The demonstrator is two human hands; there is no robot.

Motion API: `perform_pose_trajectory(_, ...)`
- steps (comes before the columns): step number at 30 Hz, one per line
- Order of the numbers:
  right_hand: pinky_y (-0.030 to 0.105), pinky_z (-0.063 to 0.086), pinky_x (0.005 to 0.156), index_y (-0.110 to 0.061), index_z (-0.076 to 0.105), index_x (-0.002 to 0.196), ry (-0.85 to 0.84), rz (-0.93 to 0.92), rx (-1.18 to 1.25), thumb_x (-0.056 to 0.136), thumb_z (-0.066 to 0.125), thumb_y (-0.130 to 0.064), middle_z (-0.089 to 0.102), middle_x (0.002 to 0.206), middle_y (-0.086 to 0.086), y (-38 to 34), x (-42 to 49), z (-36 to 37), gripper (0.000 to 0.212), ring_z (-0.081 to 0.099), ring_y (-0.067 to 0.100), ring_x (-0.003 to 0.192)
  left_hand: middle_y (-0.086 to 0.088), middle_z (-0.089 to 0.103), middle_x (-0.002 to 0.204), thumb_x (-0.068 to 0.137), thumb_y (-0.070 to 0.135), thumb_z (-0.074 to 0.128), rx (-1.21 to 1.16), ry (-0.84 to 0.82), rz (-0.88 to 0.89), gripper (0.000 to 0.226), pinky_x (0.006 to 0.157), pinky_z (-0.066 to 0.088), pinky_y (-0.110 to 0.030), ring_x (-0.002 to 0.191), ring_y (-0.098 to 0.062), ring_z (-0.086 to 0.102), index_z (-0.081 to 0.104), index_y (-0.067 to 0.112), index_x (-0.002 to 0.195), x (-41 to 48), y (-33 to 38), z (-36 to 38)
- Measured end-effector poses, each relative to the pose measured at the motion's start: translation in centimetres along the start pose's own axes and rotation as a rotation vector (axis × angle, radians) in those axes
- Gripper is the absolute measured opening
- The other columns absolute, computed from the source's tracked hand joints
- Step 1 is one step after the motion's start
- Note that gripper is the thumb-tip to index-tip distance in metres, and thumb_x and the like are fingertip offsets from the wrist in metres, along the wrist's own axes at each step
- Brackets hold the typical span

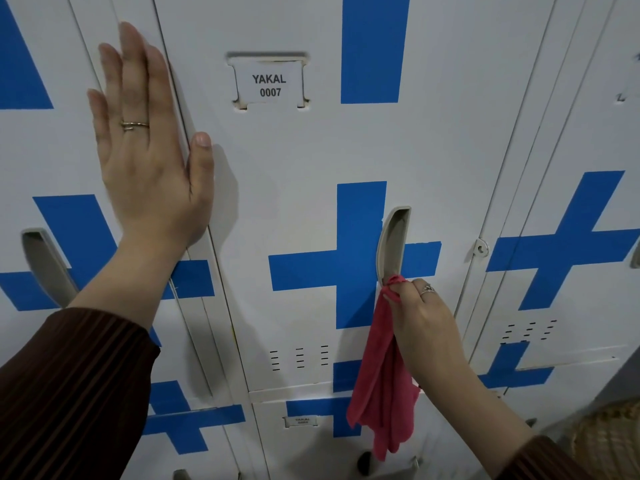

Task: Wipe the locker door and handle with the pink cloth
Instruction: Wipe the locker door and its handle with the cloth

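The white locker door (pixel 304 161) with blue cross tape fills the middle of the view and carries a label reading YAKAL 0007. Its recessed grey handle (pixel 393 242) sits right of centre. My right hand (pixel 424 317) pinches the pink cloth (pixel 381 382) and presses its top corner against the handle's lower end, while the rest of the cloth hangs down over the door. My left hand (pixel 145 140) lies flat with fingers together across the seam at the door's left edge, holding nothing.
Neighbouring lockers stand at the left (pixel 45 161) and right (pixel 571 168), each with blue crosses and its own handle. A lower locker (pixel 301 441) sits beneath. A padlock hasp (pixel 480 249) projects right of the handle. A woven tan object (pixel 606 434) shows at bottom right.
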State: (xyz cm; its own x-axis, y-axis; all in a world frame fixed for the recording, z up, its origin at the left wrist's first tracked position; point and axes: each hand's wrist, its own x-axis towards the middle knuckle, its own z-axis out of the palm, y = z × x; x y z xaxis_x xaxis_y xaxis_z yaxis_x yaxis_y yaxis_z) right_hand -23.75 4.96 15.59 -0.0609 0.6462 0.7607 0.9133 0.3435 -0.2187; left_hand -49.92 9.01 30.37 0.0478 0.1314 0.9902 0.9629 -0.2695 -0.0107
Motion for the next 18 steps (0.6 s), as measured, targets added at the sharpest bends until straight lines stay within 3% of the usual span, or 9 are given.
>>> perform_pose_trajectory(4, 0.025, 0.047, 0.05, 0.002, 0.063, 0.084, 0.023, 0.123, 0.096, 0.068, 0.073, 0.008, 0.06, 0.067, 0.011, 0.6, -1.4, -0.5, 0.02, 0.052, 0.019, 0.054, -0.028, 0.019, 0.15, 0.097, 0.031, 0.021, -0.001, 0.002, -0.001, 0.059, 0.116, 0.004, -0.043, 0.14, -0.041, 0.013, 0.02, -0.005, 0.144, 0.0, 0.0, 0.0)
perform_pose_trajectory(9, 0.002, 0.035, 0.064, 0.0, 0.064, 0.089, 0.097, 0.079, 0.188, 0.078, 0.063, -0.003, 0.059, 0.072, 0.006, -0.1, -0.6, -1.3, 0.011, 0.046, 0.011, 0.061, -0.028, 0.018, 0.15, 0.098, 0.032, 0.021, -0.013, -0.004, 0.005, 0.059, 0.116, 0.006, -0.048, 0.14, -0.041, 0.013, 0.019, -0.004, 0.144, 0.0, -0.2, 0.2)
perform_pose_trajectory(14, 0.023, 0.043, 0.06, 0.002, 0.065, 0.102, -0.067, 0.138, 0.162, 0.085, 0.061, -0.003, 0.059, 0.077, 0.011, -0.8, 1.1, -0.1, 0.018, 0.043, 0.012, 0.066, -0.029, 0.019, 0.15, 0.098, 0.032, 0.02, -0.011, 0.003, 0.006, 0.059, 0.116, 0.005, -0.047, 0.14, -0.041, 0.013, 0.019, -0.005, 0.144, 0.0, -0.2, 0.3)
perform_pose_trajectory(16, 0.027, 0.045, 0.063, 0.002, 0.062, 0.108, -0.137, 0.159, 0.149, 0.089, 0.056, -0.005, 0.059, 0.083, 0.013, -0.8, 1.1, 0.2, 0.021, 0.049, 0.017, 0.069, -0.029, 0.019, 0.149, 0.098, 0.033, 0.019, -0.009, 0.005, 0.009, 0.058, 0.116, 0.006, -0.048, 0.14, -0.041, 0.014, 0.019, -0.004, 0.144, 0.0, -0.2, 0.4)
perform_pose_trajectory(18, 0.026, 0.048, 0.066, 0.002, 0.065, 0.104, -0.103, 0.171, 0.179, 0.088, 0.058, -0.003, 0.061, 0.082, 0.013, -0.8, 1.2, 0.3, 0.018, 0.054, 0.021, 0.071, -0.029, 0.02, 0.149, 0.099, 0.034, 0.019, -0.014, 0.01, 0.011, 0.058, 0.116, 0.008, -0.05, 0.14, -0.042, 0.015, 0.02, -0.004, 0.144, -0.1, -0.3, 0.5)
